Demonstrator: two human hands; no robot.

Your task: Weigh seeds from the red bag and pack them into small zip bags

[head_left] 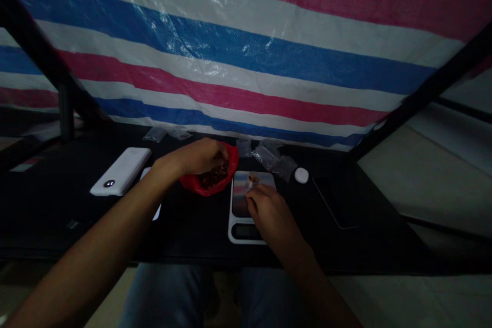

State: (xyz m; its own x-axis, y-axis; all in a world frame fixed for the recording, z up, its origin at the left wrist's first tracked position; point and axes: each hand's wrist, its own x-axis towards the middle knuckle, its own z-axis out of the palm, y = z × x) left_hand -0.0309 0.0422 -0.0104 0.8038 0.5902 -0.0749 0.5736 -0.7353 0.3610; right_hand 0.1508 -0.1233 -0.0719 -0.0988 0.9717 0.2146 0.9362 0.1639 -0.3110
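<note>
My left hand (203, 156) reaches over a red plastic bag (232, 160) that stands open. Its fingers are curled down among small dark brown pieces (214, 176) in the bag; whether they hold any is hidden. A white kitchen scale (232, 230) with a shiny metal plate and a dark display stands to the right of the bag. My right hand (268, 209) rests at the scale's right side, its fingers closed on a small clear bag (252, 180). That bag sits upright over the plate, its mouth open, with something light brown inside.
Several clear plastic bags (269, 156) lie behind the scale, others (156, 134) at the back left. A white power bank (122, 171) lies left, a round white case (302, 175) and a dark phone (333, 202) right. A striped sheet (238, 61) hangs behind the black table (192, 236).
</note>
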